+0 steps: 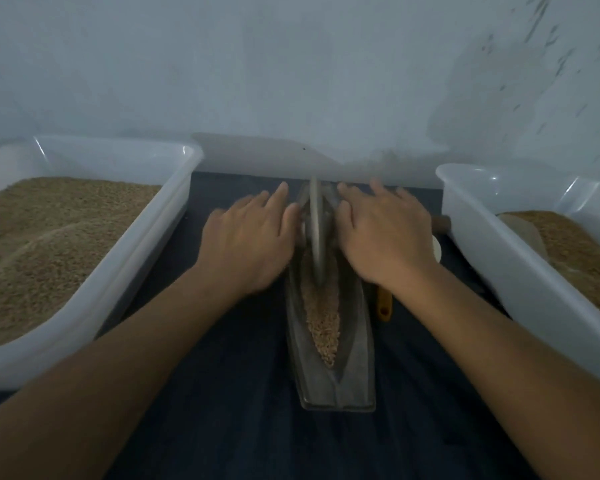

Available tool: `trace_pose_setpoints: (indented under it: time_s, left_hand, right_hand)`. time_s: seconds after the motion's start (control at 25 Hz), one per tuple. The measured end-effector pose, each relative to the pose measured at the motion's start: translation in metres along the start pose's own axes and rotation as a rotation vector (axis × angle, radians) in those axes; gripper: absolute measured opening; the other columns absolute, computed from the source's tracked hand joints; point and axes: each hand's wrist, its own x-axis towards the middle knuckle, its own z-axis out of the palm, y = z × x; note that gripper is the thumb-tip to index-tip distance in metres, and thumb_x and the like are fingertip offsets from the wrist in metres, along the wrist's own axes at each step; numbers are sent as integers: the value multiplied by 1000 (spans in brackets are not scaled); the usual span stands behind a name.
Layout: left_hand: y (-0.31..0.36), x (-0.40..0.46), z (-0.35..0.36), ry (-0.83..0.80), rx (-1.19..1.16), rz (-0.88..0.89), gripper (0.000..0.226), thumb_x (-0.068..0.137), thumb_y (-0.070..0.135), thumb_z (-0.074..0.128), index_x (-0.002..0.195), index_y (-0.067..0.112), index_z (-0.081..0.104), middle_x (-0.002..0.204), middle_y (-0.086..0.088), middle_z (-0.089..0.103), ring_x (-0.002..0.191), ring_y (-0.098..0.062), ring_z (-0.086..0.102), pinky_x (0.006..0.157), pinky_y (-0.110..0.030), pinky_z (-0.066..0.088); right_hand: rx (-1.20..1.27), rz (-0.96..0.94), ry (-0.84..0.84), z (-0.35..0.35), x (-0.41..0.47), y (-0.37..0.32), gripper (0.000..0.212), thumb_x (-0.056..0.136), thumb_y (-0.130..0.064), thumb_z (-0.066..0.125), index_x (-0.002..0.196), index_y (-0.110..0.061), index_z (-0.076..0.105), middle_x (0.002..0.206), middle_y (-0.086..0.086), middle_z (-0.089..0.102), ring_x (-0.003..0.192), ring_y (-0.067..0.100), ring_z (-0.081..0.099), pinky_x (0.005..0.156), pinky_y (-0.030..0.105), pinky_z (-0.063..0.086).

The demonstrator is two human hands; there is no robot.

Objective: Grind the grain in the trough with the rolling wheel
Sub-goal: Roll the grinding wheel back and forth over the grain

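Dark cloth covers the counter [222, 393]. Head view: trough [354, 368] at centre holds grain [323, 323]; rolling wheel [315, 230] stands at its far end. Left hand [248, 237] and right hand [383, 233] press flat, fingers straight, on the wheel's axle.

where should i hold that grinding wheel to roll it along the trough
By the axle handles that stick out either side of the rolling wheel, one hand from each side, palms pressing down. The disc stands upright on its thin edge in the narrow trough, so the rim offers no grip. The left hand and right hand sit that way here, fingers mostly straight.
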Motion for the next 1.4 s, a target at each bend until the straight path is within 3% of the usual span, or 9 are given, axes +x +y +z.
trace_pose_setpoints:
  time_s: [0.12,0.24,0.4,0.52,0.72,0.96,1.2,1.32,1.4]
  left_hand:
    - [4,-64,-17,105,51,137,63,113,49,19,158,15,44,151,-3,60,139,-23,56,104,-50,53]
    - [5,-82,-19,122,64,185,62,114,52,19,161,18,40,158,-2,53,147,-22,49,112,-50,48]
    - [5,-18,-6,16,68,62,63,111,52,12,166,27,28,169,-6,36,157,-25,32,123,-54,33]
    - [3,46,2,-60,34,-55,63,111,49,13,168,26,20,171,-11,31,158,-29,25,124,-59,25]
    - [-7,13,-3,-146,46,7,61,112,49,12,167,26,21,177,-2,13,161,-28,19,122,-60,31]
    - [9,-87,-25,88,95,198,69,111,62,8,169,27,19,174,-2,25,160,-20,24,125,-53,28]
    - [0,10,-9,-146,98,33,78,100,60,-8,168,30,16,178,-5,10,164,-25,6,128,-60,19]
    - [1,54,-6,-186,120,-47,65,107,51,5,164,28,23,175,-11,20,161,-36,15,124,-67,20]
    - [4,45,-2,-178,94,-68,60,109,50,8,159,27,32,169,-13,33,156,-35,29,120,-67,29]
  right_hand:
    - [41,-75,101,-20,-64,1,59,107,-42,20,142,-20,61,136,3,68,133,24,59,109,41,45]
    - [1,-130,221,-22,-79,6,53,108,-39,27,141,-18,63,134,3,70,127,23,64,110,38,39]
    - [-29,-52,-27,-5,-15,4,63,108,-40,12,139,-19,63,137,5,68,141,30,50,121,52,30]
    - [-58,77,-90,8,49,11,56,106,-39,17,118,-20,68,119,9,70,138,37,47,115,53,31]
    - [-103,-19,-75,6,23,1,63,106,-48,9,159,-28,37,160,2,47,156,31,26,126,58,12]
    - [144,-141,29,-21,-79,18,65,107,-53,7,150,-31,51,152,-8,55,149,12,38,126,43,25]
    - [2,-21,-89,3,26,11,60,108,-43,14,139,-24,61,146,8,60,147,31,40,121,52,27]
    - [-9,91,-162,9,69,13,58,106,-44,18,137,-21,62,143,12,60,144,34,41,117,52,29]
    - [-36,57,-103,6,57,8,59,106,-43,18,121,-19,70,117,12,68,130,35,53,106,50,40]
